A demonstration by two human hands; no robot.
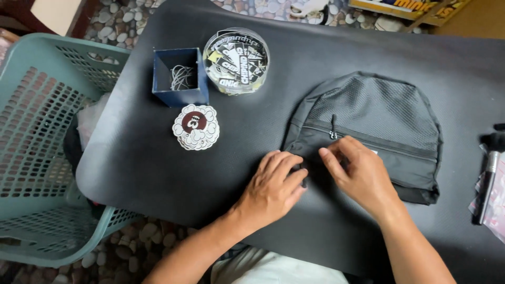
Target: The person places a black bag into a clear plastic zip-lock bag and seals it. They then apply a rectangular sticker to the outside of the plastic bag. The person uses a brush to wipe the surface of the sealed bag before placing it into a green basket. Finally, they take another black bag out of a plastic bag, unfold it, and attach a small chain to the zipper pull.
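Head view: black mesh-front backpack [371,123] lies flat on dark mat [158,168], used as the landmark below.
Left hand [273,186]: at backpack's lower-left corner, fingers curled onto a small dark part at the edge; looks pinched, but what it grips is hidden under the fingers.
Right hand [357,173]: on backpack's lower front panel, just below the zipper pull [332,134], fingertips pressing or pinching fabric; cannot tell if anything is between them.
Zipper: runs across the front under the mesh, looks closed, pull near its left end.
Step (judgement): both hands working the bottom-left corner, likely fixing or attaching something small there; early, nothing visibly hung on the bag.
Next move (judgement): needs the fabric held taut with one hand and a fine pinch with the other; the part is tiny and dark on dark.
Left of backpack: round scalloped tags [195,127], blue box of string loops [180,76], clear tub of black-and-white labels [236,60].
Far left of backpack: teal plastic basket [37,131].
Right of backpack: black marker [488,181].
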